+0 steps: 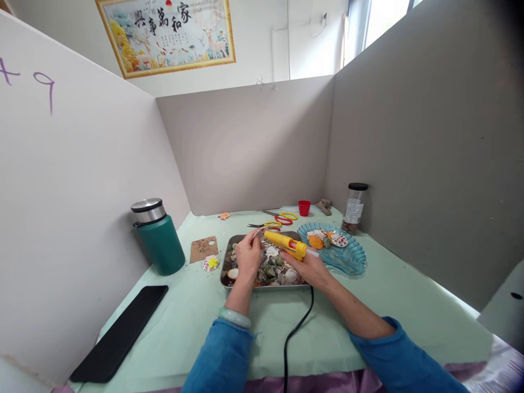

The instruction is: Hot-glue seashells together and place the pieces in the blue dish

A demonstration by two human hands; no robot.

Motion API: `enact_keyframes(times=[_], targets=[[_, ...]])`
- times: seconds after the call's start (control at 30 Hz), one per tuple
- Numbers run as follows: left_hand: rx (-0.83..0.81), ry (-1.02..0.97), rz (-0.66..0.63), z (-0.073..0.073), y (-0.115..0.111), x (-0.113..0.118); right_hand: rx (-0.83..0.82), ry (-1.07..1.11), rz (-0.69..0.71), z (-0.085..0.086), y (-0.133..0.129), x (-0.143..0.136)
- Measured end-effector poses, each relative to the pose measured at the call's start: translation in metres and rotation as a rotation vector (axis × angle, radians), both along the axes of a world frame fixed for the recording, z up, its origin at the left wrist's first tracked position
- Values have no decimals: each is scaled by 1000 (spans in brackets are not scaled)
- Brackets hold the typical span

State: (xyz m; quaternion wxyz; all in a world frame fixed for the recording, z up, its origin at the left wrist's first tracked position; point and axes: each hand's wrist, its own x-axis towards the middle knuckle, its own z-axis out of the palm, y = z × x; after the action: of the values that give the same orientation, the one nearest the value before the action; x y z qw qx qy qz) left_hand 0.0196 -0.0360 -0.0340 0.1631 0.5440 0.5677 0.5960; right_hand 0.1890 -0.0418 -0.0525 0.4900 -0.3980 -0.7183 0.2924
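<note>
My right hand (308, 268) is wrapped round a yellow hot glue gun (286, 243), its nozzle pointing left. A translucent glue stick (312, 251) pokes out of the back, and a black cord (298, 326) runs down from it toward the front edge. Near the nozzle, my left hand (248, 255) pinches a small pale piece (257, 232), too small to identify. Both hands are over a metal tray (262, 288) filled with shells (271, 269). Left of the tray lie a spotted disc with a yellow shape on it (211, 263) and a brown board (203, 249).
A blue glass plate (354, 261) with shells stands right of the tray. Behind are scissors (282, 218), a red cup (304, 208) and a black-lidded jar (354, 208). A green bottle (160, 240) and black slab (123, 333) are left. Partition walls (254, 153) enclose the table.
</note>
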Motion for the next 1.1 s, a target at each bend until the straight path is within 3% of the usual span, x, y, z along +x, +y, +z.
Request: enact_keyframes(times=[0.7,0.9,1.1], targets=[[-42,-25,-83,4,-5,5,-17,16,-54,-2,4,2],[-48,-264,-109,-3,4,0,-14,53,-88,-2,5,2],[-33,-418,-155,1,2,-2,-21,17,-84,-3,4,1]])
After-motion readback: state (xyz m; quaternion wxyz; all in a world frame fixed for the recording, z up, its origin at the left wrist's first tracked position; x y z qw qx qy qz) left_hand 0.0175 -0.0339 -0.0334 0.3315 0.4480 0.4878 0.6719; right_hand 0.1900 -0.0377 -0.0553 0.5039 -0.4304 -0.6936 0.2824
